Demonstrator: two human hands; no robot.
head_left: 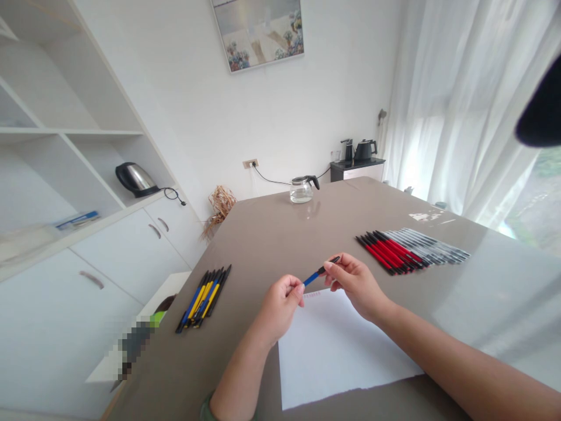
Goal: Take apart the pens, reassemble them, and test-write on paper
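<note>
1. Pinching one end of the pen (312, 278), the left hand (283, 304) was closed, its thumb pressed against its curled fingers around the blue part.
2. The right hand (354, 282) had hold of the black end between thumb and forefinger, nearly closed, with its other fingers bent loosely inward.
3. The pen was between the two hands, near the far edge of the paper (337, 356), slanting so that its black end pointed away and to the right.
4. The paper lay on the table (263, 228), partly hidden by the right forearm; small reddish marks, too faint to read, showed near its far edge, and its near edge looked ragged.
5. To the left, blue and yellow pens (204, 298) lay bundled side by side near the table's edge, well apart from the hands.
6. To the right, red pens (388, 252) with black ends lay in a slanted row, and clear pens (432, 245) lay just beside them.
7. Farther back stood a glass jug (300, 191) with a black handle.
8. Beyond the table, a black kettle (364, 151) stood on a low cabinet (357, 171), near a white curtain (447, 117).
</note>
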